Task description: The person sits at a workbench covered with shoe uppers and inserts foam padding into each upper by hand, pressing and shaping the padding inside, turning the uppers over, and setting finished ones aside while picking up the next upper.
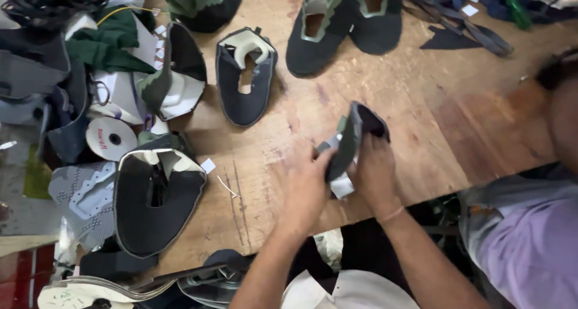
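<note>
Between both hands (pixel 340 176), shoe upper (pixel 355 134) seemingly stands upright.

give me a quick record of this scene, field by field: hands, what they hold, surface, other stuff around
left hand: left hand grips the folded shoe upper
right hand: right hand holds the same upper from the other side
surface: wooden table
nearby: flat dark shoe upper, larger upper, white tape roll, green fabric
other person: purple sleeve at right
</note>
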